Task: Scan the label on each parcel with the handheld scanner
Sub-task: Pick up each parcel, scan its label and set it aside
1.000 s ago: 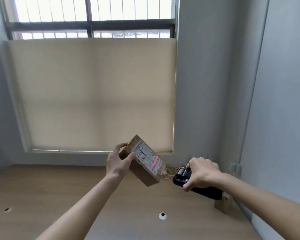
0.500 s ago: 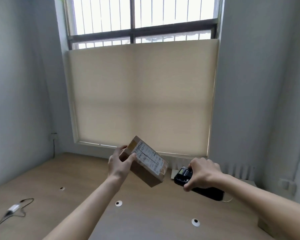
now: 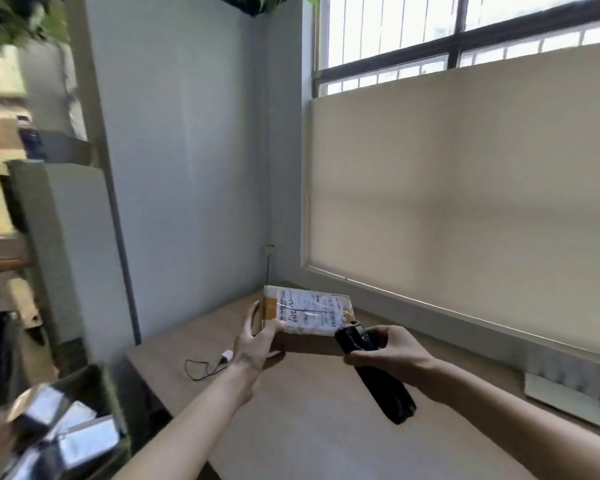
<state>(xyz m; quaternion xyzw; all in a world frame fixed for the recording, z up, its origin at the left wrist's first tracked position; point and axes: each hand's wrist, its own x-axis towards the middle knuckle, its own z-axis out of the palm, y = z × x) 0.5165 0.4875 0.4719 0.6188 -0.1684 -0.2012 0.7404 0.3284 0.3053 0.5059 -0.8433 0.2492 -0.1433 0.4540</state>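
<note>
From the head camera, my only view, I look down on my two bare forearms reaching out over a wooden table (image 3: 326, 427). My left hand (image 3: 257, 344) grips a small cardboard parcel (image 3: 305, 320) by its left end, thumb pressed on the top face and fingers curled round the end and under it, holding it above the table. The white label (image 3: 309, 310) faces up and slightly toward me, and the parcel's long axis runs from left to right, so its free end points at my right hand (image 3: 392, 348). That hand is wrapped round a black handheld scanner (image 3: 371, 368), whose head sits just beside the parcel's right end, nearly touching it, while its handle slants down and back toward my right forearm. The label therefore lies to the left of the scanner and slightly beyond it. I see no scan line on the label. I judge that the scanner needs more room from the parcel to aim.
</note>
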